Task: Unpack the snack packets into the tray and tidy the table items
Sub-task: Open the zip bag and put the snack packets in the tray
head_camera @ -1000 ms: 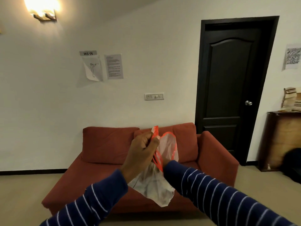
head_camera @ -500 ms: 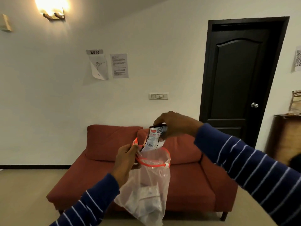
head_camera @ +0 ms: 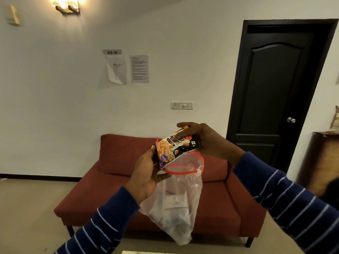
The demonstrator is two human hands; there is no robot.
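Landmark: clear plastic bag [head_camera: 176, 204] with an orange-red rim, hanging in front of the red sofa [head_camera: 117, 162].
Change: a second ago the right hand was down inside the bag; the peanut packet [head_camera: 175, 149] is now fully out, lying tilted just above the bag's mouth.
Right hand [head_camera: 207, 142]: above the bag, fingers pressed onto the packet's upper end, thumb underneath.
Left hand [head_camera: 146, 178]: left of the bag, fingers closed on the rim; fingertips touch the packet's lower end.
Bag contents: more pale packets show low inside, blurred.
Tray: not in view; only a pale edge below the bag, possibly the bench.
Assessment: first packet extracted, not yet placed; unpacking appears barely begun.
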